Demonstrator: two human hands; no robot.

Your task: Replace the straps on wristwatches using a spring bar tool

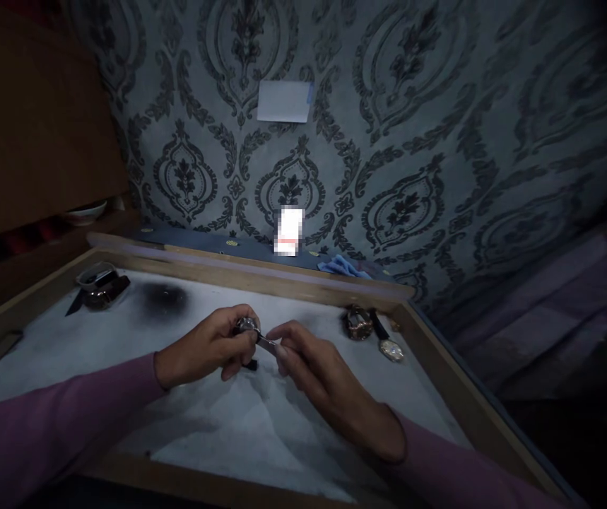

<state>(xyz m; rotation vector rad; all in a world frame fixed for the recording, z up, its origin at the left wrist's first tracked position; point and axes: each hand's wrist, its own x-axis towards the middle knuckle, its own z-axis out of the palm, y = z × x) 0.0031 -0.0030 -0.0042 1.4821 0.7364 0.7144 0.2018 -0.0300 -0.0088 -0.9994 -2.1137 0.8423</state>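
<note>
My left hand (223,343) pinches a wristwatch (247,324) with a shiny round case between thumb and fingers, above the middle of the tray. A dark strap end (251,365) hangs below those fingers. My right hand (314,367) is closed on a flat grey metallic strip (268,344) that reaches to the watch. Whether this strip is a tool or part of the watch, I cannot tell. The fingers hide part of the watch.
A wooden-rimmed tray (261,271) with a white lining lies below. At its right are a brown-gold watch (357,323) and a black-strapped watch (391,350). Dark watch-like items (102,288) lie at the left. A blue cloth (343,266) and a bright screen (288,231) are behind.
</note>
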